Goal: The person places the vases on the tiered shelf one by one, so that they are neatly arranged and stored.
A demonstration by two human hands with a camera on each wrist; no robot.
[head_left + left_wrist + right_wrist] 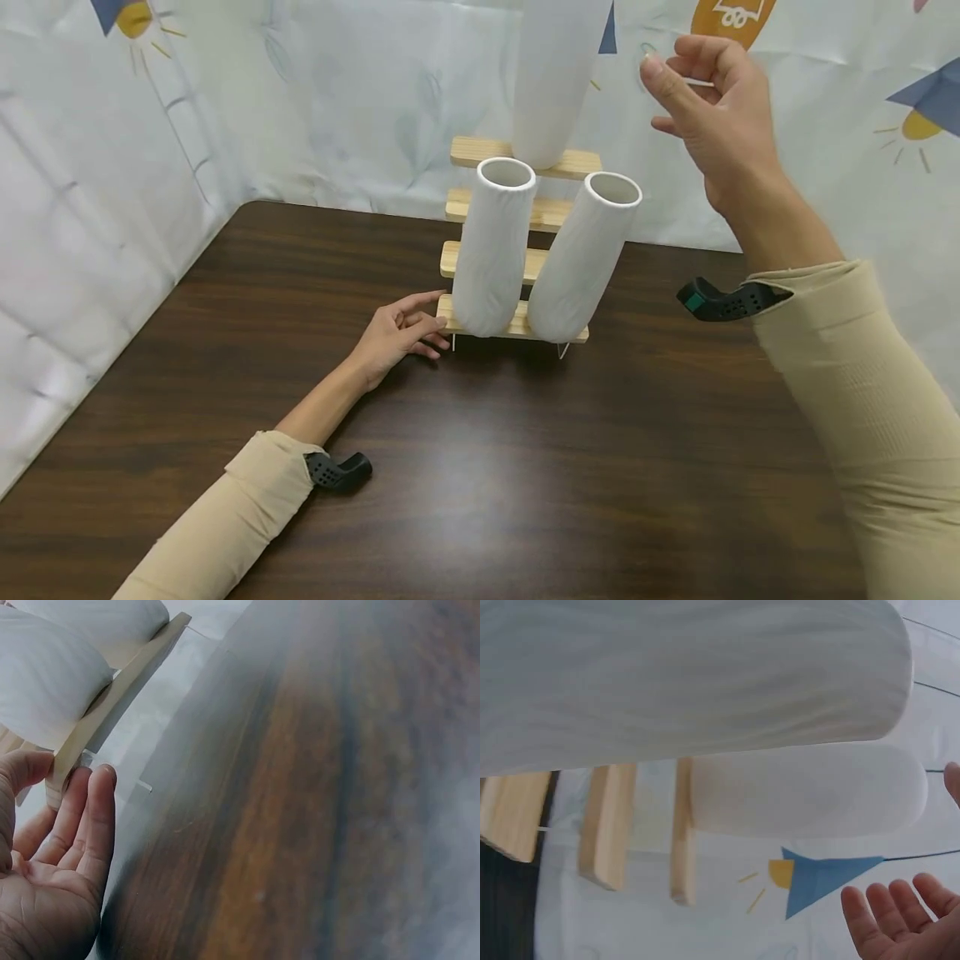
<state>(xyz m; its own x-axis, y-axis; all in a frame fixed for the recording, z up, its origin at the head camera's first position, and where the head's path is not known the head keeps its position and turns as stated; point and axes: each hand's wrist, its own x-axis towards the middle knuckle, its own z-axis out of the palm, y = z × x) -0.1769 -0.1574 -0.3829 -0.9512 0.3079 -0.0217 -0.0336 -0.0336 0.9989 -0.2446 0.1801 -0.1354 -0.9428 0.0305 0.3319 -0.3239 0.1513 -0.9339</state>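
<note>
A wooden slat rack (551, 214) with thin metal feet stands towards the back of the table. Two white textured vases lean on it, the left vase (491, 250) nearly upright and the right vase (585, 258) tilted to the right. A third, smooth white vase (557, 83) rests on the top slat; its upper end is out of the head view. My left hand (393, 333) pinches the left end of the bottom slat (124, 697), thumb above and fingers beneath. Raised right of the vases, my right hand (720, 117) is loosely bent and holds nothing.
The dark wood-grain table (465, 467) spreads around the rack. Behind it hangs a white printed cloth (337, 108), and another cloth wall (67, 275) runs along the left edge. Dark bands sit at both sleeve cuffs.
</note>
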